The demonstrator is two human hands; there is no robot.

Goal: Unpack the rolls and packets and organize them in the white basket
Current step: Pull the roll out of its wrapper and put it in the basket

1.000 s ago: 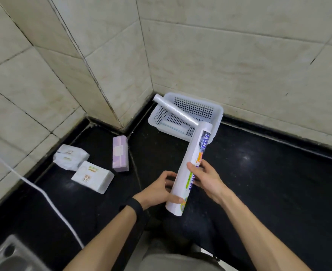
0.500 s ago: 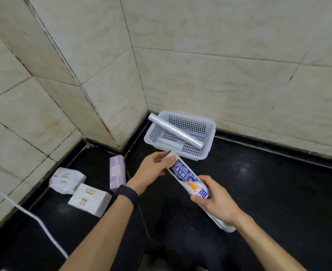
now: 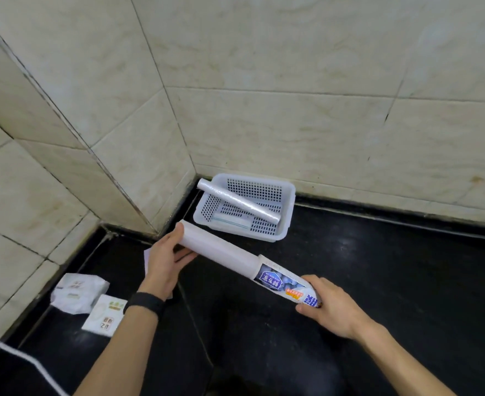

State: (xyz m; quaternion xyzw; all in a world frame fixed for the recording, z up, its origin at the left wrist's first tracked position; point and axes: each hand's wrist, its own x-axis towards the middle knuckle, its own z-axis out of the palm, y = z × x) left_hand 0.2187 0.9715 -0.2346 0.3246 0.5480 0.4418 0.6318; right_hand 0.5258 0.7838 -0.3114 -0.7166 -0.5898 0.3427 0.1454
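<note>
Holding a white roll (image 3: 218, 248) half out of its printed wrapper (image 3: 285, 285), the person has both hands above the black counter (image 3: 378, 281). The left hand (image 3: 164, 262) is curled around the bare end of the roll, fingers closed on it. The right hand (image 3: 331, 308) is clamped around the wrapper at the other end. The white basket (image 3: 288, 207) sits in the tiled corner just beyond, with 1 clear roll (image 3: 240, 200) lying slantwise across it and a flat packet (image 3: 231, 221) on its floor. 2 white packets (image 3: 91, 300) lie on the counter at the left, well apart from the basket.
</note>
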